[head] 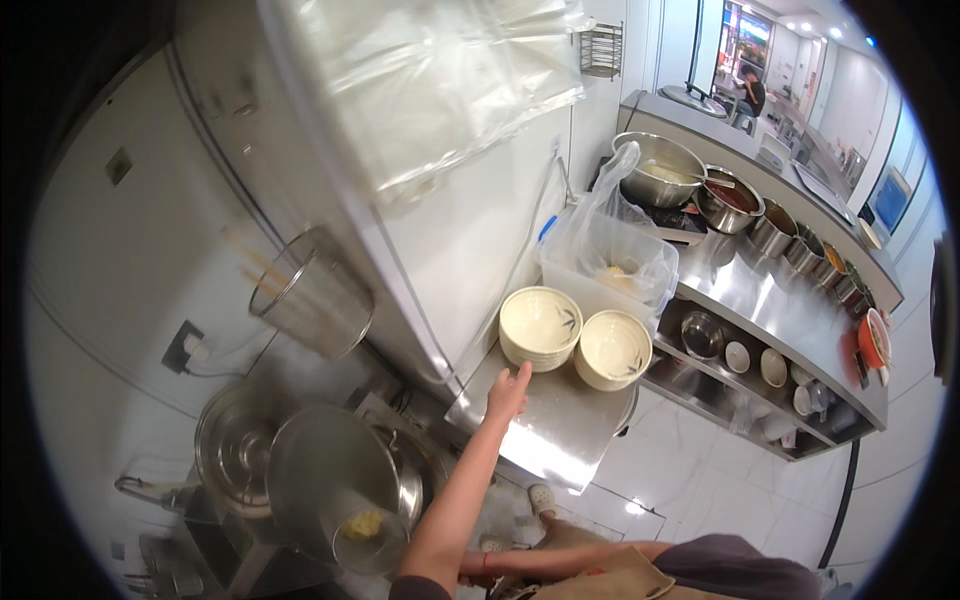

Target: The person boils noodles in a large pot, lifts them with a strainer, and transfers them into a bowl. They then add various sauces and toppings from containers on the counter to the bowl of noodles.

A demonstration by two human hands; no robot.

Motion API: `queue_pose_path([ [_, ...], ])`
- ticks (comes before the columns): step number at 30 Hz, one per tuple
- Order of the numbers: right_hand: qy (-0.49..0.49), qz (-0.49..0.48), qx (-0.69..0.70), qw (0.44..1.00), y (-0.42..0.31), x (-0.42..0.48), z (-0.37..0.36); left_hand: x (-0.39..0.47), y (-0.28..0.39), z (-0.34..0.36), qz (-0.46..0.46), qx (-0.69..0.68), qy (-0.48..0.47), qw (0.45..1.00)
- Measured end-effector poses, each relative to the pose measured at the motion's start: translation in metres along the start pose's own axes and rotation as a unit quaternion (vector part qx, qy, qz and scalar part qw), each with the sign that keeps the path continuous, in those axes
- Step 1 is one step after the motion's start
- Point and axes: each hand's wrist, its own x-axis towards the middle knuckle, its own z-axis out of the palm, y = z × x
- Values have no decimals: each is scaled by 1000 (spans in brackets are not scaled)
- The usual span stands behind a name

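My left hand (508,394) reaches out over a stainless steel table (559,435), holding nothing. Its extended finger is at the lower side of a cream ceramic bowl (540,319) with a dark leaf pattern; whether it touches cannot be told. A matching bowl (613,349) stands to the right. My right hand (476,571), below a red wrist string, is mostly hidden behind my left forearm, so its grip is unclear. Left of it, a strainer basket (371,544) holds a yellowish clump, perhaps noodles, beside a steaming pot (334,480).
A clear plastic bin (562,259) with bagged food stands behind the bowls. Along the counter (750,277) are a large steel pot (660,176) and several smaller containers. A wire holder (315,296) with chopsticks hangs left. Plastic bags (450,90) hang above. A person (752,91) sits far off.
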Motion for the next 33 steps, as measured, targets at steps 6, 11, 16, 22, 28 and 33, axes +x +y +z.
queue_pose_path([
  [6,-31,9,-2,999,-29,-18,-30,126,-15,41,-155,-82,50,983],
  [11,-39,3,8,999,-43,-29,-45,161,-37,45,-168,-127,64,975],
  [16,-34,19,4,999,-49,-46,-44,134,-1,29,-51,-217,42,974],
  [22,-15,14,-11,1000,-68,-43,-34,11,36,-8,9,-172,95,981],
  [28,-12,4,-20,1000,-81,-20,2,-205,8,-95,62,-476,116,870],
  [33,-1,-30,-2,1000,-107,13,49,-384,-47,-169,64,-506,284,812],
])
